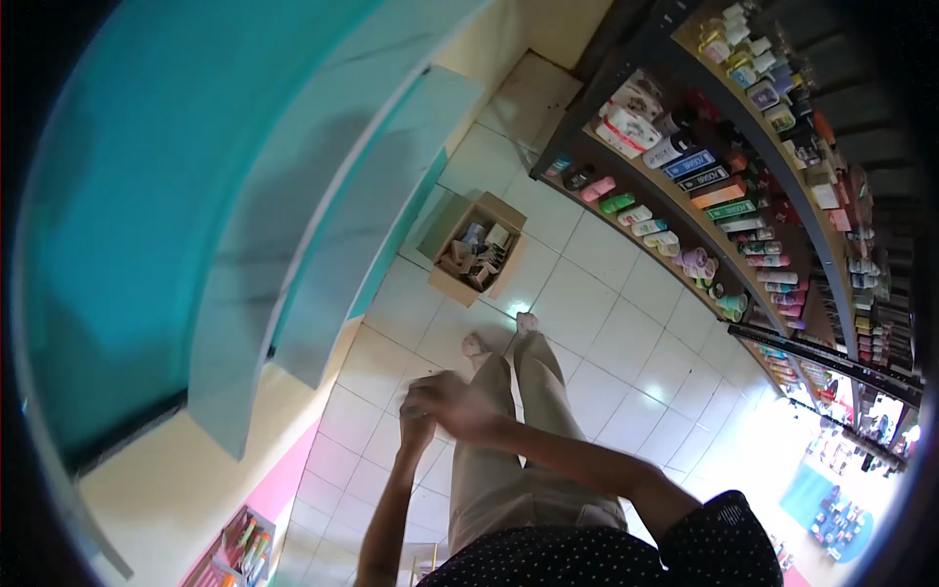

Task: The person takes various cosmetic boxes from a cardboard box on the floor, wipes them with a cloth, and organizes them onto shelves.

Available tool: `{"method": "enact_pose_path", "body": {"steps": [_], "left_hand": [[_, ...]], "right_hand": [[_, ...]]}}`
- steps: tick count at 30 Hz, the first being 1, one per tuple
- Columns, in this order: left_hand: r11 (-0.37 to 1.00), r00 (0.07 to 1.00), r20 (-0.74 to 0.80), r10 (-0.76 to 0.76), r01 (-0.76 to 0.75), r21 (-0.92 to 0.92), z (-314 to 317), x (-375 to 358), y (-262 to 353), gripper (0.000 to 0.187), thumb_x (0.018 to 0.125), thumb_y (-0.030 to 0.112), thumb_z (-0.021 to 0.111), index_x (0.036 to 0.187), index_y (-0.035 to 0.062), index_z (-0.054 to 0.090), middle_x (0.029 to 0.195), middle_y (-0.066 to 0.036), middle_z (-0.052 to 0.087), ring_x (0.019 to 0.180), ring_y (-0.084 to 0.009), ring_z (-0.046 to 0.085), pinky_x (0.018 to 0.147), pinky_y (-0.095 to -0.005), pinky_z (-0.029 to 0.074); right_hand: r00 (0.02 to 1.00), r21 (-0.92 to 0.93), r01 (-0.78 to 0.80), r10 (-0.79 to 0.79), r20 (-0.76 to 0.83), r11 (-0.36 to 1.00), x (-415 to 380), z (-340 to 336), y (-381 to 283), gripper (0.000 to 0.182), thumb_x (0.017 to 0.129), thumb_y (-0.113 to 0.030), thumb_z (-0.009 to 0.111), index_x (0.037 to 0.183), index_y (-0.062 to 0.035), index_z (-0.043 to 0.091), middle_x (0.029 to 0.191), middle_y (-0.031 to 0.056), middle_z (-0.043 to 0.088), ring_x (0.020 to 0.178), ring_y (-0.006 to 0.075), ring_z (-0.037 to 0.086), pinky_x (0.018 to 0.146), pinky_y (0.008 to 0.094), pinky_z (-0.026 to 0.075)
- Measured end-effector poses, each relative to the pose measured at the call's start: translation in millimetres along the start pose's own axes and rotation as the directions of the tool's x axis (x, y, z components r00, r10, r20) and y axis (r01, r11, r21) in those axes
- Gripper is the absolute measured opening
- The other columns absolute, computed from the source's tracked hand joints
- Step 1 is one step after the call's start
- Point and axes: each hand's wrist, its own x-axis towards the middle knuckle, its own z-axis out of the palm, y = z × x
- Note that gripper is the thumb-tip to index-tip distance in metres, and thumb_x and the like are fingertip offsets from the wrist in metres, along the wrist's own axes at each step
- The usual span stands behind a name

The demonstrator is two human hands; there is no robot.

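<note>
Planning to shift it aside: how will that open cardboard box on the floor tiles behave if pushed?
The cardboard box sits flat on smooth floor tiles, so it should slide rather than tip. Its flaps are open and loose items fill it, so it probably flexes and the contents may shift.

A: What do the two hands hold? 
B: The left hand (419,423) and right hand (452,401) meet in front of the body, fingers closed around a small item (413,409). It is greenish, mostly hidden and blurred.

A: Where does it lie? 
B: Between both palms, above the tiled floor, with nothing resting beneath it.
</note>
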Motion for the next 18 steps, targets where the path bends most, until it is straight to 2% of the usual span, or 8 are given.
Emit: {"method": "enact_pose_path", "body": {"steps": [1, 2, 3, 5, 7, 9, 12, 18], "left_hand": [[0.991, 0.989, 0.067, -0.133, 0.134, -0.014, 6, 17, -4, 0.035, 0.074, 0.014, 0.057, 0.104, 0.0026, 0.043, 0.09, -0.013, 0.055, 0.089, -0.0214, 0.053, 0.074, -0.0321, 0.043], [0.963, 0.955, 0.135, -0.265, 0.269, -0.017, 14, 35, -11, 0.037, 0.073, 0.016, 0.057, 0.105, 0.0038, 0.042, 0.093, -0.015, 0.055, 0.085, -0.025, 0.054, 0.072, -0.0337, 0.043], [0.979, 0.968, 0.144, -0.205, 0.205, 0.01, 24, 53, -19, 0.034, 0.072, 0.014, 0.057, 0.102, 0.0037, 0.043, 0.091, -0.015, 0.055, 0.081, -0.0275, 0.055, 0.069, -0.0346, 0.043], [0.984, 0.97, 0.176, -0.167, 0.153, 0.087, 47, 93, -32, 0.035, 0.072, 0.014, 0.056, 0.102, 0.0039, 0.042, 0.09, -0.015, 0.055, 0.081, -0.0281, 0.054, 0.07, -0.0358, 0.043], [0.975, 0.971, 0.213, -0.109, 0.063, 0.211, 73, 136, -49, 0.036, 0.072, 0.016, 0.056, 0.103, 0.0041, 0.042, 0.09, -0.016, 0.054, 0.084, -0.0294, 0.053, 0.072, -0.0385, 0.042], [0.952, 0.96, 0.252, -0.123, 0.042, 0.304, 99, 178, -63, 0.037, 0.072, 0.019, 0.055, 0.103, 0.0043, 0.042, 0.092, -0.016, 0.053, 0.088, -0.0308, 0.051, 0.074, -0.0403, 0.041], [0.924, 0.96, 0.243, -0.141, 0.039, 0.38, 138, 238, -86, 0.038, 0.072, 0.022, 0.055, 0.103, 0.004, 0.042, 0.095, -0.017, 0.052, 0.091, -0.0331, 0.049, 0.076, -0.0415, 0.04], [0.945, 0.958, 0.185, -0.22, 0.163, 0.285, 218, 354, -133, 0.036, 0.075, 0.025, 0.052, 0.099, -0.0011, 0.045, 0.088, -0.023, 0.053, 0.081, -0.0381, 0.052, 0.071, -0.043, 0.042]], "right_hand": [[0.967, 0.112, -0.246, 0.251, -0.037, 0.963, -47, 0, 40, 0.033, 0.064, -0.001, 0.049, 0.095, -0.0097, 0.055, 0.1, 0.0131, 0.052, 0.095, 0.0288, 0.049, 0.082, 0.0371, 0.04], [0.823, 0.001, -0.567, 0.567, 0.04, 0.824, -75, -35, 43, 0.032, 0.064, 0.0, 0.047, 0.095, -0.0087, 0.055, 0.1, 0.0137, 0.051, 0.093, 0.029, 0.05, 0.081, 0.0366, 0.041], [0.809, -0.11, -0.584, 0.565, -0.164, 0.804, -126, -34, 78, 0.015, 0.065, -0.002, 0.053, 0.079, -0.0042, 0.057, 0.081, 0.012, 0.057, 0.081, 0.0286, 0.053, 0.071, 0.0368, 0.044], [0.671, -0.137, -0.74, 0.713, -0.202, 0.658, -205, -60, 108, 0.019, 0.062, 0.001, 0.047, 0.073, -0.0069, 0.06, 0.076, 0.0118, 0.058, 0.079, 0.028, 0.054, 0.071, 0.0366, 0.044], [0.365, -0.069, -0.929, 0.872, -0.327, 0.363, -258, -76, 110, 0.012, 0.065, -0.004, 0.049, 0.068, -0.007, 0.06, 0.07, 0.0093, 0.057, 0.069, 0.0263, 0.055, 0.062, 0.0349, 0.044], [0.123, 0.061, -0.985, 0.902, -0.414, 0.162, -301, -80, 111, 0.016, 0.071, -0.013, 0.046, 0.067, -0.0059, 0.061, 0.068, 0.0095, 0.058, 0.065, 0.0248, 0.057, 0.06, 0.033, 0.045], [-0.079, 0.119, -0.992, 0.91, -0.406, -0.033, -343, -66, 112, 0.017, 0.069, -0.009, 0.044, 0.066, -0.006, 0.061, 0.069, 0.0109, 0.06, 0.066, 0.0247, 0.058, 0.061, 0.0333, 0.046], [-0.213, 0.263, -0.952, 0.955, -0.204, -0.156, -367, -29, 121, 0.02, 0.062, -0.005, 0.041, 0.067, -0.0025, 0.061, 0.066, 0.012, 0.06, 0.063, 0.0249, 0.058, 0.064, 0.0315, 0.046]]}}
